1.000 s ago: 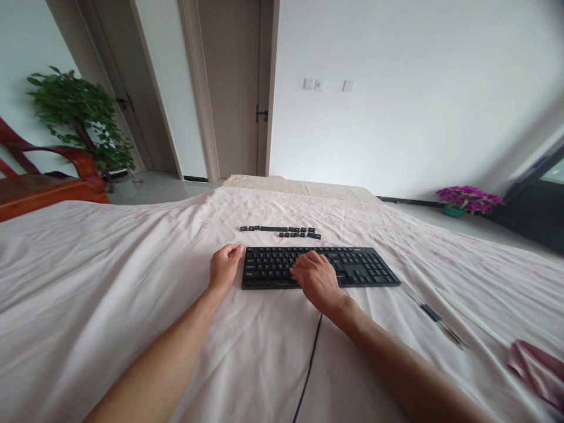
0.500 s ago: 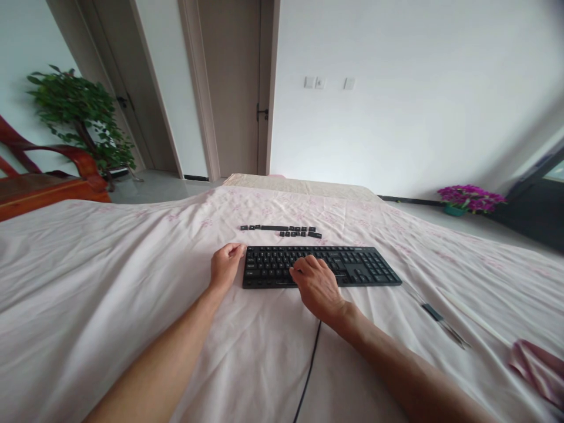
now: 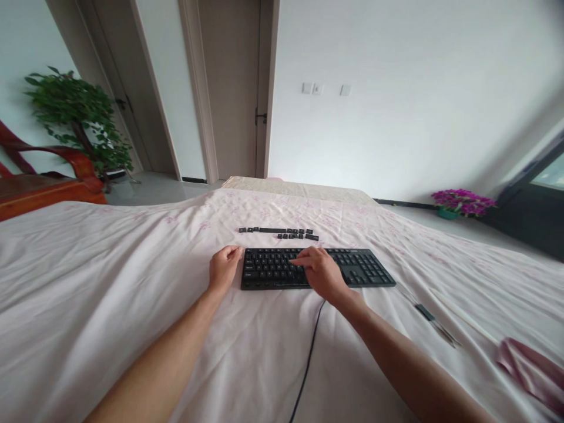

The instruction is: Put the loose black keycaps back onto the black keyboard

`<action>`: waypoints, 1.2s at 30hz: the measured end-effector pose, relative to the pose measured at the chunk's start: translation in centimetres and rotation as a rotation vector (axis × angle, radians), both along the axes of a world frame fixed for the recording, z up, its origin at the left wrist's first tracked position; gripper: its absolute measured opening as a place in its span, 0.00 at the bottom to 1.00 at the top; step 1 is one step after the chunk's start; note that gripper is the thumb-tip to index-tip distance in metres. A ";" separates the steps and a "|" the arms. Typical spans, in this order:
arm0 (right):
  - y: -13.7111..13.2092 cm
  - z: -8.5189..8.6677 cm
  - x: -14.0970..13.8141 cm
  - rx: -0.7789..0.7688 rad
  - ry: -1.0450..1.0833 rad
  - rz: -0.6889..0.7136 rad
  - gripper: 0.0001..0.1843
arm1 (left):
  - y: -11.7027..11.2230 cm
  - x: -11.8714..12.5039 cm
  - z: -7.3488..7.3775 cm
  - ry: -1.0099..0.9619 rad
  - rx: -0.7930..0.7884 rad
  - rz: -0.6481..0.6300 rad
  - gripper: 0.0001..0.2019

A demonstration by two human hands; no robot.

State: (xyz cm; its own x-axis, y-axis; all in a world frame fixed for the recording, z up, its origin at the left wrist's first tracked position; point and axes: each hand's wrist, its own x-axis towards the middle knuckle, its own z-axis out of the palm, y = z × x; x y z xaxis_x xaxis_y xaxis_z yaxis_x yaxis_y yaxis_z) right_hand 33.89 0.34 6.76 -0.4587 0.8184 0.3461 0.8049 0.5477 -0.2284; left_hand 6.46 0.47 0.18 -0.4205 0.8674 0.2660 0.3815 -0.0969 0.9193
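A black keyboard (image 3: 365,271) lies on a pale pink sheet (image 3: 110,282), its cable (image 3: 308,352) running toward me. My left hand (image 3: 224,267) rests curled against the keyboard's left end, fingers closed on the edge. My right hand (image 3: 321,270) lies over the middle keys, fingers bent and pointing left, fingertips on the keys; what they pinch, if anything, is hidden. Beyond the keyboard several loose black keycaps (image 3: 282,232) lie in two short rows.
A thin metal tool with a dark grip (image 3: 429,316) and a white stick (image 3: 467,317) lie to the right, a pink folded cloth (image 3: 529,370) at the far right. A wooden chair (image 3: 48,188), a potted plant (image 3: 74,117) and purple flowers (image 3: 462,201) stand behind.
My right hand has slid up and farther onto the keys, from the keyboard's front edge to its middle rows. The left hand has stayed at the left end.
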 end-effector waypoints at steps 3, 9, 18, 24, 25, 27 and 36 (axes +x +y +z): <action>3.1 0.1 0.6 0.015 0.103 -0.117 0.20 | 0.1 0.0 0.0 -0.002 -0.002 -0.009 0.19; 7.8 -0.6 -1.3 -0.009 0.015 -0.166 0.11 | 0.2 0.0 0.0 -0.019 -0.002 -0.010 0.18; 11.9 -0.7 -5.8 0.071 -0.246 -0.154 0.12 | 0.4 -0.1 -0.2 -0.023 -0.014 0.001 0.18; 13.2 -0.9 -7.4 0.101 -0.383 -0.119 0.12 | 0.5 0.0 -0.2 -0.040 -0.007 0.002 0.18; 13.4 -1.0 -7.5 0.103 -0.406 -0.115 0.12 | 0.5 0.0 -0.2 -0.047 -0.009 0.004 0.18; 13.6 -1.2 -7.8 0.107 -0.440 -0.107 0.12 | 0.5 0.0 -0.2 -0.055 -0.013 0.005 0.18; 13.9 -1.3 -8.3 0.120 -0.492 -0.072 0.16 | 0.6 0.0 -0.3 -0.030 -0.017 0.015 0.18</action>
State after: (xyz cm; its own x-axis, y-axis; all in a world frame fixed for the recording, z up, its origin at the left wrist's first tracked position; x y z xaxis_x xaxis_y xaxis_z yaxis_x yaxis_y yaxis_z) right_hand 25.55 14.23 5.50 -0.5352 0.8214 0.1973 0.8379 0.4863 0.2480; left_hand 6.45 1.04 -0.10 -0.4409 0.8653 0.2385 0.3548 -0.0761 0.9318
